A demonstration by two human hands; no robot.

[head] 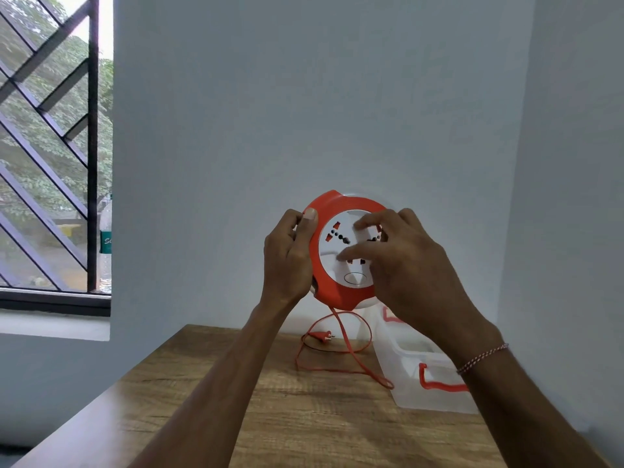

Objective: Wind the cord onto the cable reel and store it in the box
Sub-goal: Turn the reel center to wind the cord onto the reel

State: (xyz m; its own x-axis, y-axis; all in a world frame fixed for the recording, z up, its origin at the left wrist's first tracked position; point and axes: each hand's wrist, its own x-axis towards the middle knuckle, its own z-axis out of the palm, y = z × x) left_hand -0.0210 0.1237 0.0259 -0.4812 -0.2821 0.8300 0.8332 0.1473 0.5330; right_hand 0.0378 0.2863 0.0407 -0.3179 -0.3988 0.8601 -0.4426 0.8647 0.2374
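We hold the reel [341, 248] up in front of us, above the far end of the counter [270, 417], its white socket face turned toward us inside the orange rim. Our left hand [288, 258] grips the reel's left edge, thumb laid over the front of the rim and the other fingers [293, 228] curled round behind it. Our right hand [405, 261] lies over the right side of the white face with its fingers spread and slightly bent; two fingertips press on the face near the sockets, and the hand curls round nothing. A thin red-and-white thread sits on the right wrist.

The cord [351, 349] hangs from the bottom of the reel and falls in loose orange loops onto the counter below. Most of what we see of it lies unwound there, one loop reaching toward the box. Its plug [320, 336] lies flat on the wood at the far side of the loops, pins pointing right.

The box [415, 366], clear plastic with orange latches, stands open on the right part of the counter, just beside the cord loops and partly hidden by our right forearm. We cannot tell what is inside it.

A barred window [50, 146] is at our left, with a plastic bottle [106, 244] standing on its sill.
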